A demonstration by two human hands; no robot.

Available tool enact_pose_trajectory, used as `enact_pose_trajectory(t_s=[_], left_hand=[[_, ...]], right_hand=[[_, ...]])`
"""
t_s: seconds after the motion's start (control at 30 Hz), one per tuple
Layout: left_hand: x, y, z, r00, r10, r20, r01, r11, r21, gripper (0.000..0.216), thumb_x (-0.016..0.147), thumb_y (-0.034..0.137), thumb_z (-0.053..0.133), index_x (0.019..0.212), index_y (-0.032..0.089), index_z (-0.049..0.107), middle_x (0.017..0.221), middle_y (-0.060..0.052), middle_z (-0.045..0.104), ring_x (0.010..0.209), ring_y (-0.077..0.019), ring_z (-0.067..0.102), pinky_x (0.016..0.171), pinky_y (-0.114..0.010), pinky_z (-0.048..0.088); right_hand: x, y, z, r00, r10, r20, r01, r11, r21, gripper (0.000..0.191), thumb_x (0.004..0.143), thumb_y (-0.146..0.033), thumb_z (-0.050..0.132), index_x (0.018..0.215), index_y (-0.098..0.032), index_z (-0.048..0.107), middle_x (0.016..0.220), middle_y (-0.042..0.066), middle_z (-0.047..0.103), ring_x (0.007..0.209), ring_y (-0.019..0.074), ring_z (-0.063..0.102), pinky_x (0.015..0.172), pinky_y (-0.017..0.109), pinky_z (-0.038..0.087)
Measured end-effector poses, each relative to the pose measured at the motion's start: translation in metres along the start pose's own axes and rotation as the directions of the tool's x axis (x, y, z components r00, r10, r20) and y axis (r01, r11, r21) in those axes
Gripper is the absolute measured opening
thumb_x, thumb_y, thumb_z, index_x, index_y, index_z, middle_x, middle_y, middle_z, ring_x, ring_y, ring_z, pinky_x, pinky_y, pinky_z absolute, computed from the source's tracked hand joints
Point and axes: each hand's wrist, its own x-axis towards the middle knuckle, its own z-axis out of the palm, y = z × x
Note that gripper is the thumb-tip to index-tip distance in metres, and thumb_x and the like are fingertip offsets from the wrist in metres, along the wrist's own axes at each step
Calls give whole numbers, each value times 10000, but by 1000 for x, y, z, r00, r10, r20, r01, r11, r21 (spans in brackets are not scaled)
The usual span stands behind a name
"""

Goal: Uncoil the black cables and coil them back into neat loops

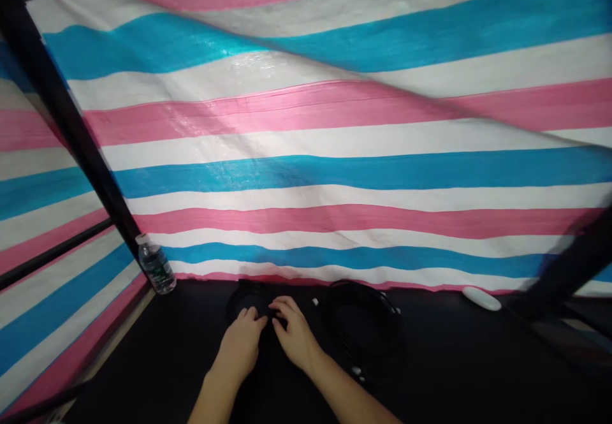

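Observation:
My left hand (238, 344) and my right hand (295, 336) meet low in the middle of the view, their fingers curled onto a loop of black cable (249, 299) lying on the black tabletop (454, 360). Black on black hides the exact grip and where the cable runs under my palms. A larger coil of black cable (361, 328) lies just right of my right hand, apart from it, with small pale connector ends at its edges.
A clear plastic water bottle (155, 264) stands at the far left corner of the table. A white oval object (481, 298) lies at the back right. Pink, white and blue striped tarpaulin (335, 169) hangs behind and left of the table, on dark frame poles (67, 124).

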Motion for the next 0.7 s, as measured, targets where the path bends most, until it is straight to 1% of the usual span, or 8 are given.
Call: enact_pose_trajectory(t_s=[0.1,0.17,0.27,0.37,0.47,0.53,0.63,0.7], left_hand=[[-3,-2,4,1000,18,-8,-19,999,-45,717,750,-80,370,1368,203,601,1319,-121,600,1196,-244,560,993,-331,468],[-4,-3,5,999,23,-22,-25,997,-74,668,770,-38,413,1367,200,595,1313,-110,605,1203,-239,554,1033,-325,439],[-6,-6,2,999,2,-52,-7,994,-108,526,858,141,501,1378,169,575,1291,-125,618,1192,-270,561,1047,-365,430],[-5,-10,-4,995,-44,-93,29,988,-149,400,923,323,519,1279,190,646,1236,-118,649,1161,-281,578,1041,-387,423],[-1,-16,-4,979,-151,-140,122,973,-198,320,965,335,456,1125,211,704,1181,-111,659,1157,-282,581,1029,-385,416],[3,-21,1,943,-286,-171,245,942,-228,330,962,277,431,1152,150,669,1239,-176,613,1203,-328,560,1030,-432,406],[11,-34,13,844,-510,-163,443,836,-325,419,937,188,414,1300,8,522,1296,-312,530,1189,-400,580,1002,-515,408],[15,-45,20,805,-584,-109,496,761,-418,433,917,161,448,1317,0,491,1271,-310,549,1136,-380,622,972,-489,434]], right_hand=[[-3,-6,-1,997,-28,71,32,998,-53,480,720,-2,533,1092,-241,720,1164,63,664,1180,247,579,1055,413,498],[-4,-8,-1,996,-28,87,36,996,-86,504,709,20,519,1085,-240,733,1150,64,676,1197,256,558,1068,430,483],[-3,-10,-1,997,-22,68,29,993,-117,450,765,16,493,1063,-215,737,1147,86,676,1191,252,559,1068,441,476],[0,-13,-2,999,-31,43,36,991,-128,320,878,-60,490,1001,-214,741,1111,93,683,1151,245,584,1039,438,492],[1,-19,-3,998,-53,44,58,990,-127,234,927,-142,529,947,-233,743,1074,75,691,1122,239,598,1009,417,510],[0,-20,-3,998,-54,45,59,990,-130,174,917,-174,578,893,-239,739,1050,67,690,1102,239,608,990,404,521],[-1,-18,-1,999,-28,38,33,989,-142,128,890,-189,623,815,-233,717,1045,74,680,1079,241,623,972,390,531],[-3,-15,1,999,-8,33,13,988,-154,127,882,-191,624,795,-232,706,1056,78,675,1088,241,628,984,382,527]])
